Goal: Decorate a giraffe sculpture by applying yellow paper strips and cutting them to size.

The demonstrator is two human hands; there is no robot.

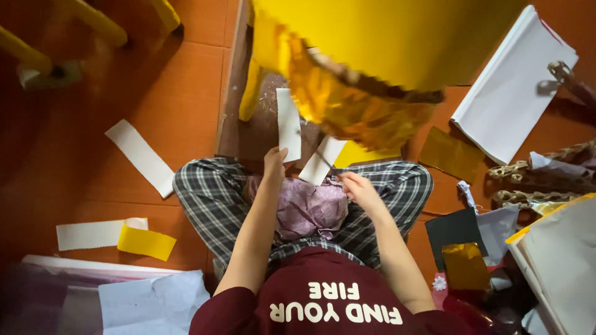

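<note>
No packages, labels, signs or screens, as far as visible

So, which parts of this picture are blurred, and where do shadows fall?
Head view: the yellow sheet and crumpled gold foil at top are blurred; the hands, left hand and right hand, are fairly sharp; the left floor is shadowed.

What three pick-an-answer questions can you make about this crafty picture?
1. Where is the crumpled lilac paper?
A) on a shelf
B) in the lap, on the checked trousers
C) in a box

2. What colour is the small flat paper piece beside the white floor strip?
A) green
B) blue
C) yellow

3. What is the left hand doing?
A) pinching a white wavy-edged paper strip
B) lying open
C) holding a cup

Answers: B, it sits between the knees; C, it shows yellow; A, fingers close on the strip's lower end.
</note>
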